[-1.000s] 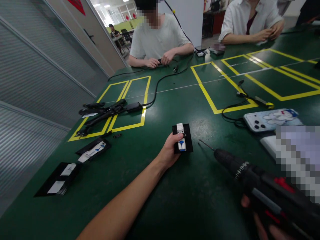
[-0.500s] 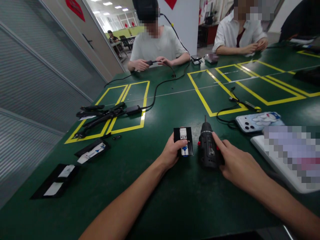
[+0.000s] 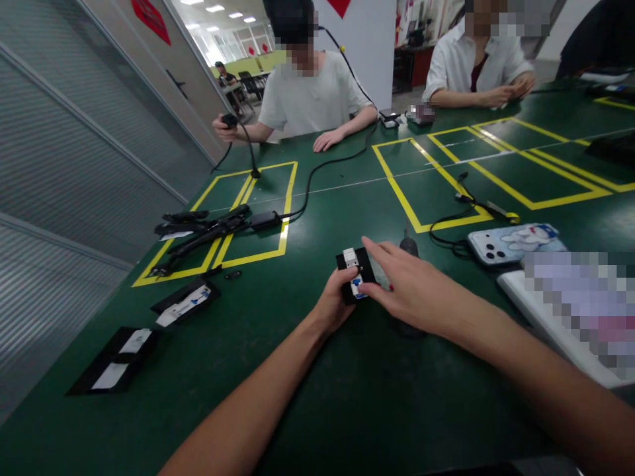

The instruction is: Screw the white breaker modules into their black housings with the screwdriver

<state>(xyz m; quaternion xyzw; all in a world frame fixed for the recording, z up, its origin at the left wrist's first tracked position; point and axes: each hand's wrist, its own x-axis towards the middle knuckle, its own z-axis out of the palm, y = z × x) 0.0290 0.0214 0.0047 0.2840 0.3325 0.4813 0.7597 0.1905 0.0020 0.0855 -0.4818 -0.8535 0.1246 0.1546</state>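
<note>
From the head view, I have the left hand (image 3: pixel 340 291) clamped on a black plate (image 3: pixel 340 260), thumb pressed across the white-and-blue module (image 3: pixel 357 287) on its face. The remaining fingers pass behind the plate, mostly hidden. Plate sits near mid-view, slightly tilted; I cannot tell whether it touches the green table (image 3: pixel 307 396).

Right hand (image 3: pixel 414 284): fingers and thumb apart, extended around the plate's right side. Contact of its thumb with the module: cannot tell. It covers most of the power drill (image 3: pixel 408 247); chuck, bit and a strip of dark body show. Any maker's mark there is covered.

Labels: white patches on the left-hand black panel (image 3: pixel 83 382) carry marks too small to read. Phone case (image 3: pixel 516 242) bears a cartoon figure. White device (image 3: pixel 518 304) beside it is pixelated and cut off by the right edge. Characters on the red door sign (image 3: pixel 150 20): illegible.
</note>
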